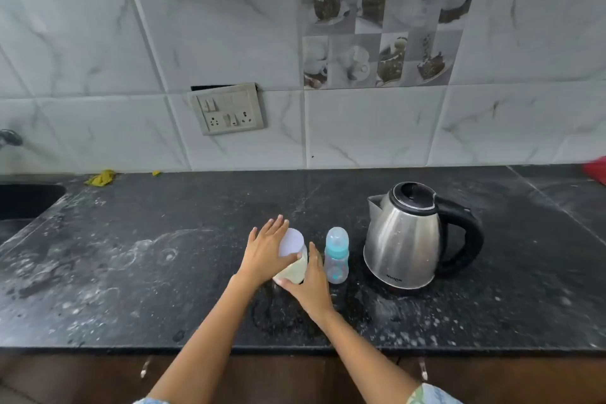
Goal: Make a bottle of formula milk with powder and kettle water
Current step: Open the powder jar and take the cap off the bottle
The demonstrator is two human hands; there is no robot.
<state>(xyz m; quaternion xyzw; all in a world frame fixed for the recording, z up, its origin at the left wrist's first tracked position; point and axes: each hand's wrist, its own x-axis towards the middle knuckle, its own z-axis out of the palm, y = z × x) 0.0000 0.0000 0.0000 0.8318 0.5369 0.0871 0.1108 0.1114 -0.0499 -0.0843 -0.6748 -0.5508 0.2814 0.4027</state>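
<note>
Both hands, left hand (267,248) and right hand (310,282), grip the powder jar (292,259) beside the bottle (336,256).

Only one piece of lettering shows: a small dark brand mark printed low on the steel body of the electric kettle (406,239), just above its base. It is blurred and too small to read with certainty; it may spell something like "MHION". The baby bottle (336,256) carries faint printed marks, none of them legible.
</note>
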